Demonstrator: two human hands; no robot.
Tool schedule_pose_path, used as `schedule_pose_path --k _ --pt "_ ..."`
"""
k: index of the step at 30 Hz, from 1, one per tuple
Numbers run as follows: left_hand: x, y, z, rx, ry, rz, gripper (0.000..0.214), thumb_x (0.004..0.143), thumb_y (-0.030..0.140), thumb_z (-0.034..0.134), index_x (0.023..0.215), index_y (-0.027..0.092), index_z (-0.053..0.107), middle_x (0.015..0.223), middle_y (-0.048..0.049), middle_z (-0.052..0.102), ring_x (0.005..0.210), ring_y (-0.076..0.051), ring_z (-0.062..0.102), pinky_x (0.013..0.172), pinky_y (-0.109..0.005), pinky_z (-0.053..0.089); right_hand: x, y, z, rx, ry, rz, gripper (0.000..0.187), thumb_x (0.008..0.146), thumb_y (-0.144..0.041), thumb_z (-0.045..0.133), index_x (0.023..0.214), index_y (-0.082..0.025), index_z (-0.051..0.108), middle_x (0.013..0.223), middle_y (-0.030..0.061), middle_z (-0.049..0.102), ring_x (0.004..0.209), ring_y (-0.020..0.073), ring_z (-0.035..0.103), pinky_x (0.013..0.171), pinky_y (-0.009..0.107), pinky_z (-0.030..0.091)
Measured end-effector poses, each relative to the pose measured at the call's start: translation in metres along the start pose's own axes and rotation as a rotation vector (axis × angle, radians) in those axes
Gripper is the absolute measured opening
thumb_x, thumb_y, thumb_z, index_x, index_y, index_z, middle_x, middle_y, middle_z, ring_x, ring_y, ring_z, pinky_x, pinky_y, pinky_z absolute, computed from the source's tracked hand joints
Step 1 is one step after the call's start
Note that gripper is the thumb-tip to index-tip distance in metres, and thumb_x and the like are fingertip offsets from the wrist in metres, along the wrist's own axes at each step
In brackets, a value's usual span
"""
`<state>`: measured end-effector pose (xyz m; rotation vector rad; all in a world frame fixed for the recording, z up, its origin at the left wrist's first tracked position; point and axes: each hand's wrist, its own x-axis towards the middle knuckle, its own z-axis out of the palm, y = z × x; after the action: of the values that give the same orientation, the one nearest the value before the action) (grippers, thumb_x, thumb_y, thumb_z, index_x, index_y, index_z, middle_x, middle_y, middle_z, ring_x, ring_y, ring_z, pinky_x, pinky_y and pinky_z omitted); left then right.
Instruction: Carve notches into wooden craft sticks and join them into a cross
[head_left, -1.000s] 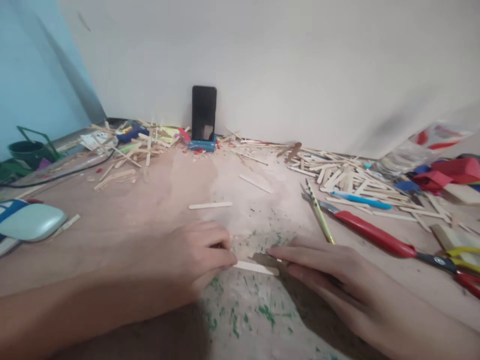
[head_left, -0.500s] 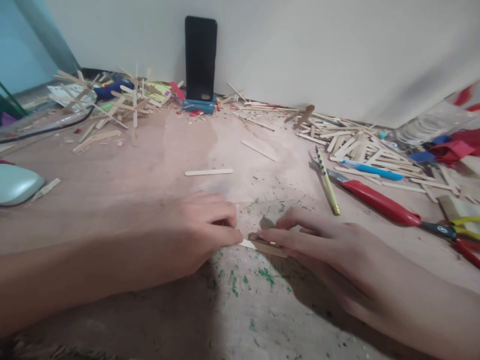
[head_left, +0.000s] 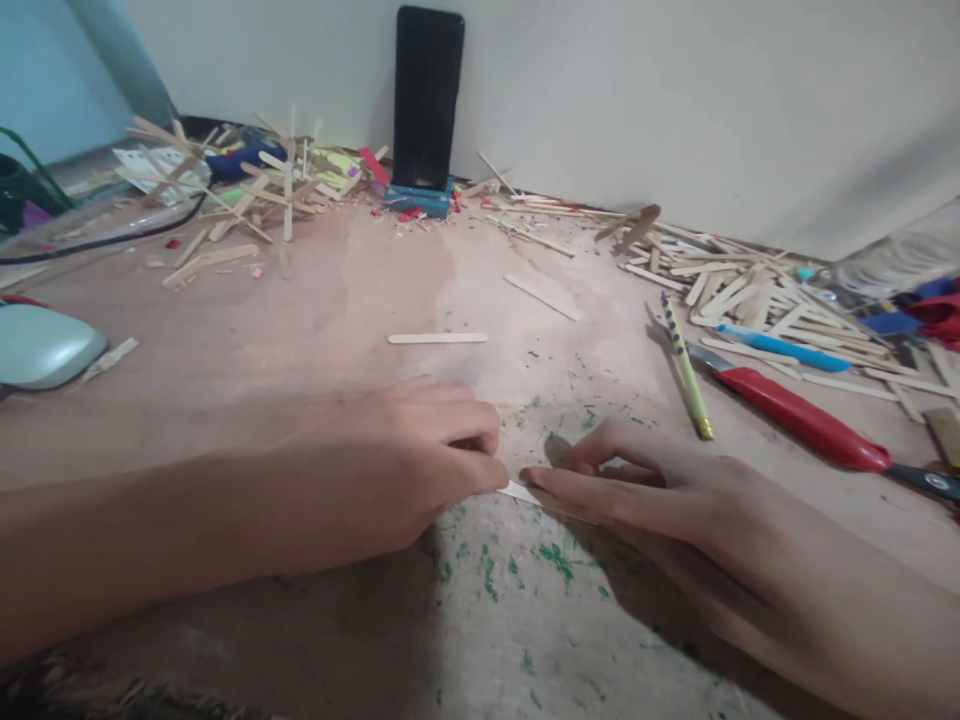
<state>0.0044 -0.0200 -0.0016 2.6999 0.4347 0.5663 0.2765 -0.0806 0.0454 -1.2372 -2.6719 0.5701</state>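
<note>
My left hand [head_left: 405, 465] rests on the brown table with its fingers curled, the thumb and forefinger pinched on one end of a flat wooden stick [head_left: 519, 491]. My right hand [head_left: 660, 490] lies just right of it, forefinger stretched along the stick and pressing it down, other fingers bent behind. Only a short pale bit of the stick shows between the two hands. Green paint flecks [head_left: 551, 555] mark the table below them.
Two loose sticks [head_left: 437, 338] lie beyond the hands. A yellow dotted pencil [head_left: 686, 368], a red-handled cutter [head_left: 802, 425] and a heap of sticks [head_left: 742, 290] are at the right. A black phone [head_left: 427, 100] stands against the wall. A pale green object [head_left: 41, 345] sits far left.
The hands have closed in on each other over the stick, so less of it shows. My right fingers have bent and lifted. The view has tilted down and nearer.
</note>
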Motion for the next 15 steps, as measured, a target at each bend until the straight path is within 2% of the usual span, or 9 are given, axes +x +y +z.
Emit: schedule_pose_path --k 2,15 --pt "0.0006 -0.0002 0.0009 0.003 0.008 -0.001 0.025 0.092 -0.003 0.057 0.097 0.018 0.071 0.101 -0.0017 0.068 0.092 -0.018 0.057 0.083 -0.032 0.042 -0.0004 0.0014 -0.0004 0.058 -0.033 -0.007 0.045 0.101 -0.015 0.039 0.125 -0.035 0.070 0.109 0.0034 0.067 0.080 0.0122 0.070 0.063 0.021 0.052" --pt "0.0020 0.0010 -0.0014 0.043 -0.002 0.009 0.025 0.092 -0.003 0.058 0.093 0.018 0.071 0.102 -0.0020 0.069 0.091 -0.018 0.057 0.083 -0.032 0.041 0.0019 0.0031 -0.0015 0.037 -0.018 -0.029 0.042 0.099 -0.012 0.040 0.119 -0.031 0.072 0.112 0.0045 0.068 0.084 0.0122 0.071 0.063 0.021 0.051"
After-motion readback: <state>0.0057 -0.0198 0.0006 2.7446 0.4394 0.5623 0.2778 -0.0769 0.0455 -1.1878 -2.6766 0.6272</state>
